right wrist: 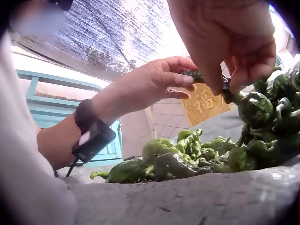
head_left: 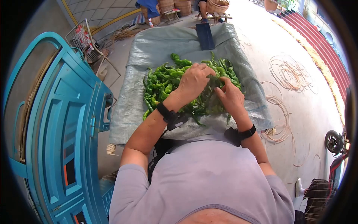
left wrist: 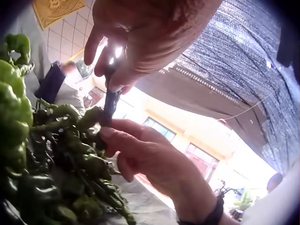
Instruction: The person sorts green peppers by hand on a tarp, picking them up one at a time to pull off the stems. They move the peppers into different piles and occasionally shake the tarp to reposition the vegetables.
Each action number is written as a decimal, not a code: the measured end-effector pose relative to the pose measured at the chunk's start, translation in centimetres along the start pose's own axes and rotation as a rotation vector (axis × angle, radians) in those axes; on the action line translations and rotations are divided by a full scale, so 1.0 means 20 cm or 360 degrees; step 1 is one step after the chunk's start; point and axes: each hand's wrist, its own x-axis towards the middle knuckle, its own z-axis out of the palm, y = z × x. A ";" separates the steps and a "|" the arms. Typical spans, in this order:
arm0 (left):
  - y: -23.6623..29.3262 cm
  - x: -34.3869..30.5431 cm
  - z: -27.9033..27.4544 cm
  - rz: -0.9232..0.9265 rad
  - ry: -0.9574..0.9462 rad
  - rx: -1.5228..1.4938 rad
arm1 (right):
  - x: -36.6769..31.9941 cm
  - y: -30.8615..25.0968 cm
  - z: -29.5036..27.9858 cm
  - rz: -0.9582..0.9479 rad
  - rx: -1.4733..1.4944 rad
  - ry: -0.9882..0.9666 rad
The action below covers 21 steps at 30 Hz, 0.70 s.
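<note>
A heap of green peppers (head_left: 164, 84) lies on a grey-green plastic sheet (head_left: 149, 46) in front of the person. Over the heap's near right part, both hands meet at one dark green pepper (left wrist: 109, 102). The left hand (head_left: 193, 83) holds its upper end between thumb and fingers in the left wrist view. At the lower end, the right hand (head_left: 232, 98) pinches it with thumb and forefinger. In the right wrist view, part of this pepper shows between the left hand's fingertips (right wrist: 187, 79). The rest of it is hidden behind the right hand's fingers.
A dark flat panel (head_left: 205, 36) lies at the sheet's far edge. To the left stands a teal metal door-like panel (head_left: 67, 123). Coils of thin cane (head_left: 291, 72) lie on the floor at right. Woven baskets (head_left: 182, 8) and a seated person's leg (head_left: 203, 9) are at the back.
</note>
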 end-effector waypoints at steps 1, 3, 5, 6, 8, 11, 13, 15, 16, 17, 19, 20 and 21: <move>0.01 0.01 -0.01 0.0020 0.0009 -0.0029 | 0.00 0.01 0.00 0.0074 -0.0110 -0.0034; 0.02 0.03 0.00 0.0066 0.0184 -0.0035 | 0.00 0.04 -0.02 0.0114 0.0077 0.0045; 0.02 0.04 0.01 0.0112 0.0503 0.0013 | 0.02 0.07 -0.05 0.0184 0.0215 0.0143; 0.01 0.01 0.02 -0.0093 0.0471 0.0086 | 0.04 0.07 -0.07 0.0240 0.0263 0.0203; -0.02 -0.01 0.02 -0.0304 0.0092 0.0065 | 0.06 0.04 -0.14 0.0310 0.0124 0.0334; -0.02 -0.05 0.09 -0.0613 -0.0432 0.0109 | 0.08 0.06 -0.17 0.0368 0.0093 0.0387; 0.03 -0.08 0.09 -0.0570 -0.0880 0.0352 | 0.09 0.10 -0.12 0.0308 0.0149 0.0435; 0.02 -0.13 0.15 -0.0388 -0.1127 0.0480 | 0.09 0.13 -0.09 0.0299 0.0286 0.0345; 0.02 -0.14 0.17 -0.0294 -0.1252 0.0540 | 0.08 0.13 -0.09 0.0248 0.0273 0.0265; 0.01 -0.16 0.19 -0.0282 -0.1137 0.0472 | 0.06 0.12 -0.08 0.0197 0.0258 0.0182; -0.01 -0.17 0.19 -0.0254 -0.0903 0.0345 | 0.03 0.10 -0.08 0.0112 0.0219 0.0082; -0.01 -0.18 0.18 -0.0323 -0.0941 0.0240 | 0.02 0.09 -0.08 0.0080 0.0194 0.0063; -0.02 -0.18 0.16 -0.0392 -0.0976 0.0135 | 0.01 0.08 -0.08 0.0045 0.0169 0.0044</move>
